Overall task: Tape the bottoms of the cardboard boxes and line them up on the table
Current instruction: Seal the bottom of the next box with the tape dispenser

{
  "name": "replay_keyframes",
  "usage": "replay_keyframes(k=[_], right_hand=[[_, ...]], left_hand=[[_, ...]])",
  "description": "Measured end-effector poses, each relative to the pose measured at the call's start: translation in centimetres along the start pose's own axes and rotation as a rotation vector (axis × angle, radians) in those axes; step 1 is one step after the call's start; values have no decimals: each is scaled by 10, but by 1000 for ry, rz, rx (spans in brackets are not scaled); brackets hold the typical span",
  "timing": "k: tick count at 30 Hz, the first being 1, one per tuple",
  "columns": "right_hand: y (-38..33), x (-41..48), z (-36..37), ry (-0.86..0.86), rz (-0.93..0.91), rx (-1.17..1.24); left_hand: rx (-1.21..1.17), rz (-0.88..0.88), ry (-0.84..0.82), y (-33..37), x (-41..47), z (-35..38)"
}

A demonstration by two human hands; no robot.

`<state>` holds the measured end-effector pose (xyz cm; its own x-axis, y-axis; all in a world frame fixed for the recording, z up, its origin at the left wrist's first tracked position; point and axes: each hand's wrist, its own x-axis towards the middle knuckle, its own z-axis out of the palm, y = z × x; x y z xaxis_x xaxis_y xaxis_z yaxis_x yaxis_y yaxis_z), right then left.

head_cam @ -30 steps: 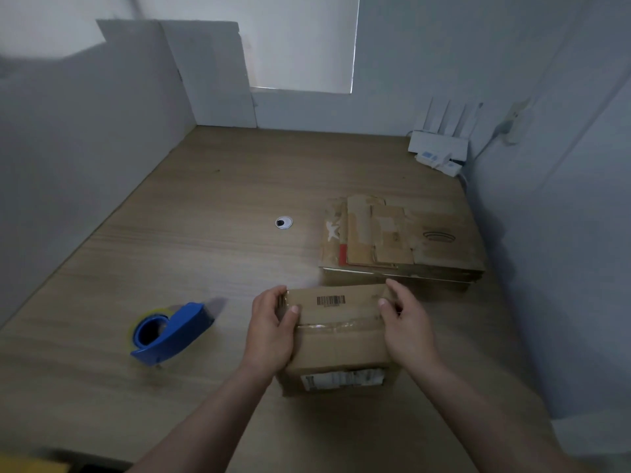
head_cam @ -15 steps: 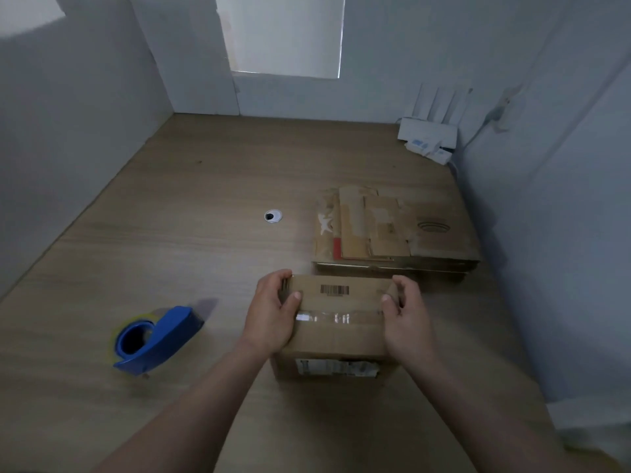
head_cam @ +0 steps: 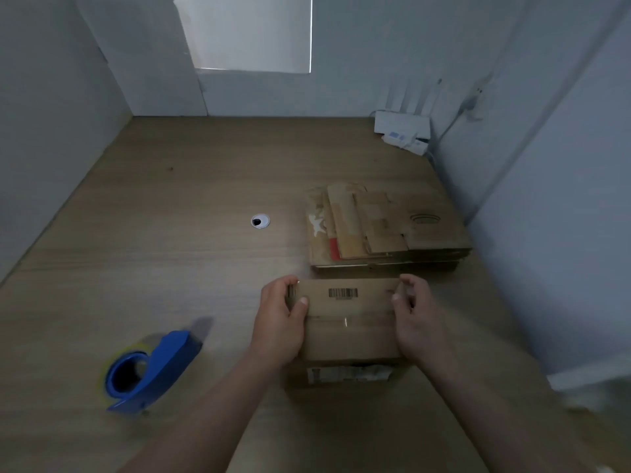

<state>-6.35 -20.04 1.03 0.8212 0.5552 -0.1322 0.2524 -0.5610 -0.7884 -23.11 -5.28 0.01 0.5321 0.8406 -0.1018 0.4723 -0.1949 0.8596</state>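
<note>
A small brown cardboard box stands on the wooden table, with a barcode on its upper face and a strip of clear tape across the middle seam. My left hand grips its left side, thumb on top. My right hand grips its right side the same way. A blue tape dispenser with a yellowish roll lies on the table to the left of my left arm. Behind the box lies a stack of flattened cardboard boxes.
A round cable grommet sits in the table's middle. A white router with antennas stands in the far right corner. White partition walls close the table on the left, back and right.
The box sits flatter on the table than a second ago, its taped face now level. Both hands keep hold of its sides; my view has shifted slightly.
</note>
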Motion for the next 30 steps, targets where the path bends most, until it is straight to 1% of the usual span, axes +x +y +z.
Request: replay_keyframes(k=[2, 5, 9, 11, 14, 16, 19, 21, 27, 30], right_hand=[[-3, 1, 1, -7, 17, 18], [4, -8, 2, 26, 1, 5], [3, -3, 1, 16, 9, 22], [-6, 1, -2, 18, -5, 46], [-16, 2, -7, 48, -54, 91], [-14, -2, -4, 36, -54, 102], [-5, -13, 6, 9, -37, 87], [-2, -13, 9, -3, -49, 57], [-11, 6, 7, -97, -44, 5], [-4, 4, 7, -103, -53, 9]], left_hand=[[-12, -14, -16, 0, 2, -1], [-43, -14, -21, -3, -8, -1], [-106, -87, -48, -5, -2, 2], [-103, -64, -37, 1, 1, -1], [-104, 14, 44, 12, 5, -6], [-89, 31, 53, 10, 4, -8], [-98, -67, 2, 1, -6, -9], [-99, -104, 0, -3, -12, -9], [-121, -129, 17, 0, 2, -9], [-98, -131, 23, -3, -8, -9]])
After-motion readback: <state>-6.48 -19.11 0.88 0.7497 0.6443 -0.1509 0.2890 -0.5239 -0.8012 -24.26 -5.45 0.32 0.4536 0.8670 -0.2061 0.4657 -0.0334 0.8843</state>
